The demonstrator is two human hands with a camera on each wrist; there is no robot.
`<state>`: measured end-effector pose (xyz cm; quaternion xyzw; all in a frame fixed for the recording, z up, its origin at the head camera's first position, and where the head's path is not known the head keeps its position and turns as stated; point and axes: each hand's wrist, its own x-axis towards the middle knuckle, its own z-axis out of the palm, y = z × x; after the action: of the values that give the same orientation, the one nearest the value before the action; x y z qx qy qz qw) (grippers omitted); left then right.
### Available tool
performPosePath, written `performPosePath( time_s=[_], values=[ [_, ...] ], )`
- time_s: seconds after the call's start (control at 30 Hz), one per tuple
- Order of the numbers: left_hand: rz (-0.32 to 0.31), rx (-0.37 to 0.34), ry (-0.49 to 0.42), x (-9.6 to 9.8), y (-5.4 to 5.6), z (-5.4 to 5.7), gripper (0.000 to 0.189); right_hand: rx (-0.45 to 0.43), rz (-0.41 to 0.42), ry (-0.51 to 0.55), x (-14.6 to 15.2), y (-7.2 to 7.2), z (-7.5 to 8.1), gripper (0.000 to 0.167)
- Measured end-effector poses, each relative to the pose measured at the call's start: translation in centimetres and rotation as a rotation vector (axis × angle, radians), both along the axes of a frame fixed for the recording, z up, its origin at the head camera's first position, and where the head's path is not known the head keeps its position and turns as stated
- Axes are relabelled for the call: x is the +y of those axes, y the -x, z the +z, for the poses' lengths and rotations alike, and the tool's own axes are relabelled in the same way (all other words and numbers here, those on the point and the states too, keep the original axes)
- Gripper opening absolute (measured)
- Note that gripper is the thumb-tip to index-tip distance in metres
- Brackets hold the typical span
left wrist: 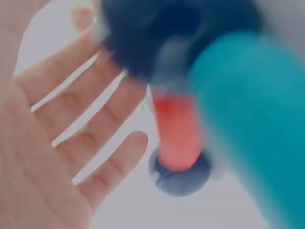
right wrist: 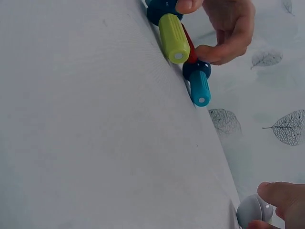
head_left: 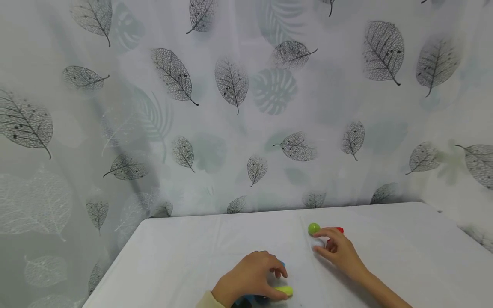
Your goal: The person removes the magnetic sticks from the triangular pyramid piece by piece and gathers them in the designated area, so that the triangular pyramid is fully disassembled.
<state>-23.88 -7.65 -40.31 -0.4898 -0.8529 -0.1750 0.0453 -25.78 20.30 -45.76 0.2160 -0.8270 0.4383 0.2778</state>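
At lower right, the right hand (head_left: 343, 253) pinched a white ball (right wrist: 250, 211), likely needing lifting; the left hand (head_left: 252, 274) loosely gripped rods (right wrist: 173, 39).

plain white worktop (head_left: 185, 256), green ball (head_left: 313, 228) sat toward the far edge, pale ball (head_left: 317, 244) was right by it, partly hidden red piece (head_left: 339, 229) lay just beside them, closer in sat dark blue balls (right wrist: 195, 68) with a yellow-green rod (right wrist: 173, 39) and a teal rod (right wrist: 199, 88) poking out

blurred left-wrist view, dim right-wrist view
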Motion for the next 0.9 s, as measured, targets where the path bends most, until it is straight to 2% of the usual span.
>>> performPosePath(
  time_s=[0.17,0.27,0.33,0.47,0.57,0.73,0.9],
  values=[
    [0.017,-0.222,0.091,-1.4,0.3,1.1,0.031,0.015,0.016,-0.006,-0.2,-0.4,0.0,0.031],
    [0.038,-0.322,0.144,-1.7,0.5,1.3,0.033,0.06,0.034,-0.025,-0.4,-0.7,-0.1,0.033],
    [0.037,-0.377,0.15,-1.8,0.6,1.3,0.031,0.085,0.05,-0.033,-0.5,-1.0,-0.1,0.035],
    [0.031,-0.494,0.118,-1.7,0.7,1.1,0.026,0.081,0.085,-0.035,-1.0,-1.3,0.1,0.034],
    [0.022,-0.529,0.088,-1.5,0.7,0.9,0.024,0.03,0.097,-0.044,-1.3,-1.7,0.2,0.031],
    [0.0,-0.509,0.033,-0.9,0.6,0.6,0.024,-0.033,0.15,-0.064,-1.8,-2.1,0.3,0.028],
    [0.029,-0.461,0.027,-0.3,0.6,0.3,0.022,-0.038,0.286,-0.09,-2.4,-2.4,0.3,0.025]
  ],
)
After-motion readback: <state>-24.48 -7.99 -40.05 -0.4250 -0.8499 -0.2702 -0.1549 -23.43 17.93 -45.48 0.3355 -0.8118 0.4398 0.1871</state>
